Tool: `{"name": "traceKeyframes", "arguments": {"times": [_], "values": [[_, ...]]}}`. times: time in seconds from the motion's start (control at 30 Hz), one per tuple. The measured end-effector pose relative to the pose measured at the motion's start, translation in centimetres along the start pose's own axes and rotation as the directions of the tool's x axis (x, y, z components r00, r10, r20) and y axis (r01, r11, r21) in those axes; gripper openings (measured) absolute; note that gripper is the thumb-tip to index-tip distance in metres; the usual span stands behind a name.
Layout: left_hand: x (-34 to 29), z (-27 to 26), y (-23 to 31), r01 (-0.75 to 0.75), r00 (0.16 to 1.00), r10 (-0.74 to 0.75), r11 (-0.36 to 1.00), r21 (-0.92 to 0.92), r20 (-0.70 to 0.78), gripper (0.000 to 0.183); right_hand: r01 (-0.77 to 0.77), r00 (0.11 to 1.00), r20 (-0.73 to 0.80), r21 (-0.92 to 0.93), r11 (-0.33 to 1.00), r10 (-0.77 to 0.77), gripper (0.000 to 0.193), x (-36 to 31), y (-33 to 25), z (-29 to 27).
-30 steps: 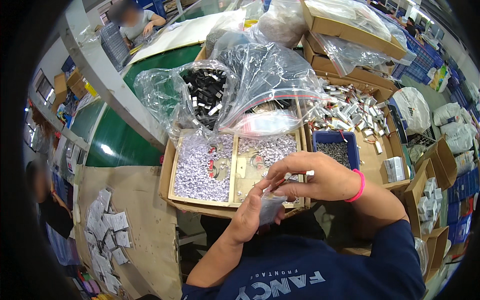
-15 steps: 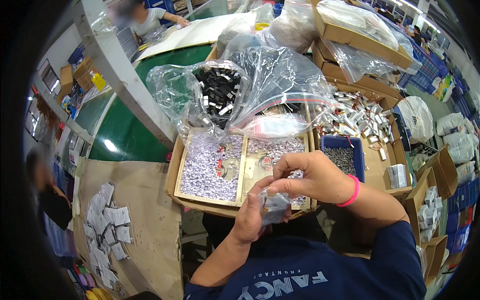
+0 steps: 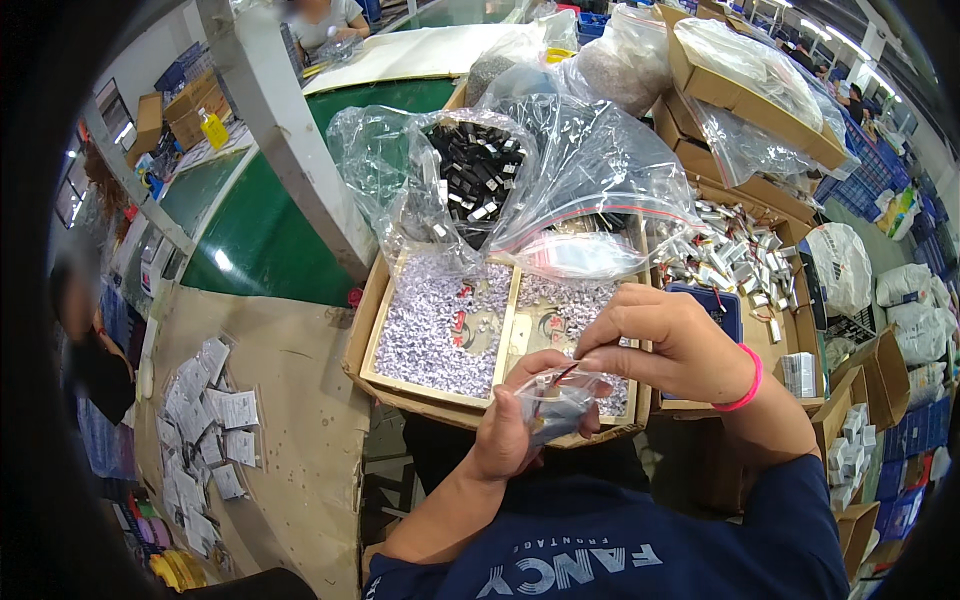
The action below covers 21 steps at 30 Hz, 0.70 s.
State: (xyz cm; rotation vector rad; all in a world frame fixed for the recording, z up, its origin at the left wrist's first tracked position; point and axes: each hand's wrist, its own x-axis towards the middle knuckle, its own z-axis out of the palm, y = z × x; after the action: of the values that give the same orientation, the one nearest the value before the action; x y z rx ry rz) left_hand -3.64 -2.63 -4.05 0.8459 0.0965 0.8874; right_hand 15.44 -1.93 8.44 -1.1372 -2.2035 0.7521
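My left hand (image 3: 500, 435) holds a small transparent plastic bag (image 3: 562, 408) with something grey inside, over the front edge of the carton. A thin dark-red strand, like a wire, shows near the bag's mouth. My right hand (image 3: 655, 335), with a pink band at the wrist, is closed in a pinch at that mouth; what its fingertips hold is too small to make out. Just beyond both hands lies a shallow two-part wooden tray (image 3: 507, 335) of tiny white pieces. The left part is fuller, while the right part shows some bare bottom.
Behind the tray are a bag of black connectors (image 3: 470, 175) and a large zip bag (image 3: 600, 160). Wired silver battery-like cells (image 3: 735, 255) fill a carton at right, beside a blue bin (image 3: 715, 305). Filled flat packets (image 3: 205, 430) lie on the left table. A metal post (image 3: 290, 140) rises behind it.
My right hand has shifted slightly from the bag's mouth, and the dark-red strand now shows there. The whole view has swung a little, moving the surroundings rightward. The left hand keeps its hold.
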Motion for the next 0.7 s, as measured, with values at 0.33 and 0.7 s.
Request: {"name": "traceKeyframes", "arguments": {"times": [0.33, 0.7], "values": [[0.2, 0.5, 0.1, 0.064, 0.991, -0.046, 0.988, 0.142, -0.125, 0.084, 0.163, 0.98, 0.106, 0.063, 0.985, -0.169, 0.021, 1.5, 0.6, 0.8], [-0.8, -0.2, -0.9, 0.105, 0.994, -0.106, 0.993, -0.047, -0.028, 0.064, 0.238, 0.96, 0.152, -0.018, 0.971, -0.233, 0.01, 1.3, 1.8, 0.9]]}}
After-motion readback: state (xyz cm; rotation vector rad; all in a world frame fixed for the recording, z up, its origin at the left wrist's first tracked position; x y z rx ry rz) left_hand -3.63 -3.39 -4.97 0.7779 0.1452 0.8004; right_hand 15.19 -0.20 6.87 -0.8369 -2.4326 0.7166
